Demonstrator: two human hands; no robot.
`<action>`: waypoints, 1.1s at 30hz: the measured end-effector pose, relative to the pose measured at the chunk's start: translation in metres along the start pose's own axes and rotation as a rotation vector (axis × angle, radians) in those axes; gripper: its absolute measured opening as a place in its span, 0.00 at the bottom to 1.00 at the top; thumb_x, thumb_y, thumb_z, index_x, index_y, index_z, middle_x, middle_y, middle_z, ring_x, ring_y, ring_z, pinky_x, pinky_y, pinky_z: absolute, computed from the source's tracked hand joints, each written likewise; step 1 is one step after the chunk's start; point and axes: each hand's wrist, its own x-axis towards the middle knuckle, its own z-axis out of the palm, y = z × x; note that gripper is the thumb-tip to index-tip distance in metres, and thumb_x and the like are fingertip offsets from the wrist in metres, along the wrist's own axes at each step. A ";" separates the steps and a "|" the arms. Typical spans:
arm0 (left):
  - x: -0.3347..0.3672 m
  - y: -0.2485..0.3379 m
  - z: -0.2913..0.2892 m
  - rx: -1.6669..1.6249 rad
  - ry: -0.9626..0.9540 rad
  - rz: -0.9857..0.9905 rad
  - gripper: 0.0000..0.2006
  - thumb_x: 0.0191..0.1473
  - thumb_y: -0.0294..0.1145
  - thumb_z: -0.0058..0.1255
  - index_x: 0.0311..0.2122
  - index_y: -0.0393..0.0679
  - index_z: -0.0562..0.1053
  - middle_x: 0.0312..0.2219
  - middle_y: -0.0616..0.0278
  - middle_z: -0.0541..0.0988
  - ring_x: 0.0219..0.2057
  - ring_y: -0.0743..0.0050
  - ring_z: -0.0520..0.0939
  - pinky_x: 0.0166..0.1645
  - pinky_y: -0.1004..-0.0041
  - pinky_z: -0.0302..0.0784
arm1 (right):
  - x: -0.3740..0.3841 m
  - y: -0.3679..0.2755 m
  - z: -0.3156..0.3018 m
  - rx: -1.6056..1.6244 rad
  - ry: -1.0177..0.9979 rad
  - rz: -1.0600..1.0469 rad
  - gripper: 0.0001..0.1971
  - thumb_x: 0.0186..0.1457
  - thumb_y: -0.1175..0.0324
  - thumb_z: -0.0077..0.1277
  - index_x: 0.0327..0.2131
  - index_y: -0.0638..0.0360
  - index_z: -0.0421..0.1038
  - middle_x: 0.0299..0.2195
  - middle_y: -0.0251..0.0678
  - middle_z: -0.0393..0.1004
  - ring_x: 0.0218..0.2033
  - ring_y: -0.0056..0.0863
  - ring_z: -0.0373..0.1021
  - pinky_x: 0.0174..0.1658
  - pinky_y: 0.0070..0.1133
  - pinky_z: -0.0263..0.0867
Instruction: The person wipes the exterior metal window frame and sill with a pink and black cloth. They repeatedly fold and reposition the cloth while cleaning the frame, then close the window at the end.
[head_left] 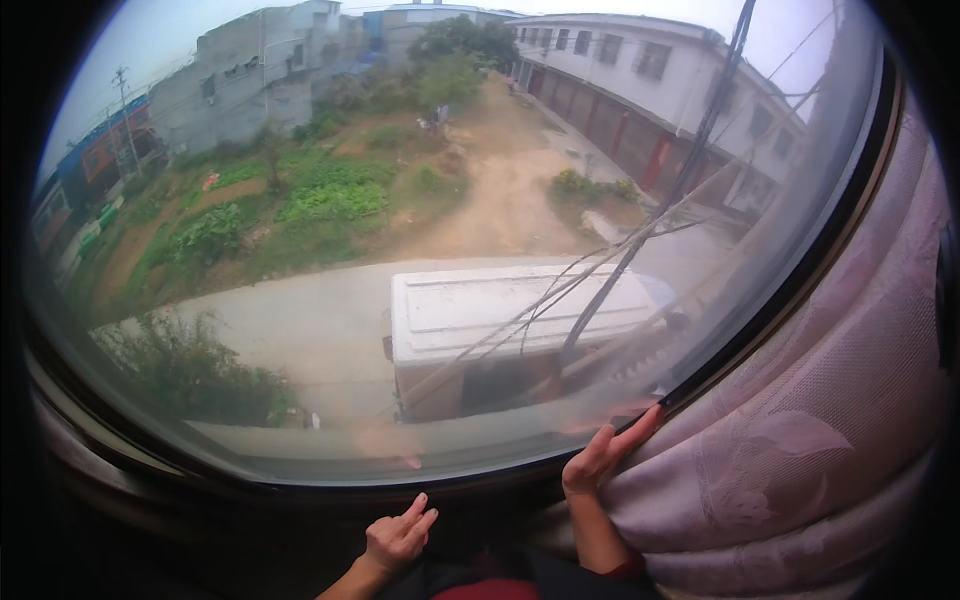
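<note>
Pink curtain (800, 440) — left edge gripped by right hand (600, 455), folds hanging rightward along the window frame (150, 470) — left hand (398, 538) nearby, fingers loosely curled, empty.

Large window (300, 330) framed in dark; grey daylight outside. White van (520, 310), dirt road (500, 190), garden (300, 200), pale buildings (640, 90) seen beyond.

I take this for a room in a home, on an upper floor. I am at a large window (450, 250) with a pale pink patterned curtain (800, 430) drawn to its right. Beyond the window, below, lie a concrete lane, a white van (510, 320), garden plots (300, 200) and low buildings (640, 90).
</note>
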 end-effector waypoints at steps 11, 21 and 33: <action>0.008 0.019 0.031 -0.246 0.057 0.002 0.14 0.45 0.26 0.60 0.40 0.52 0.82 0.36 0.68 0.86 0.17 0.80 0.78 0.19 0.79 0.70 | 0.029 0.035 -0.028 0.453 -0.013 0.403 0.30 0.73 0.55 0.30 0.68 0.69 0.48 0.67 0.47 0.53 0.69 0.36 0.48 0.70 0.29 0.40; -0.012 0.008 0.010 -0.286 0.002 -0.038 0.12 0.45 0.25 0.59 0.38 0.50 0.81 0.33 0.68 0.85 0.19 0.76 0.80 0.20 0.77 0.72 | 0.013 -0.005 -0.023 0.381 -0.054 0.349 0.30 0.73 0.54 0.31 0.65 0.70 0.50 0.62 0.48 0.58 0.64 0.36 0.54 0.68 0.28 0.45; -0.026 0.002 -0.025 -0.313 0.041 -0.116 0.12 0.45 0.23 0.60 0.38 0.48 0.80 0.30 0.66 0.84 0.19 0.71 0.82 0.22 0.75 0.75 | -0.056 -0.134 -0.003 0.656 -0.413 0.343 0.38 0.60 0.69 0.47 0.68 0.75 0.40 0.64 0.51 0.54 0.64 0.40 0.54 0.69 0.28 0.44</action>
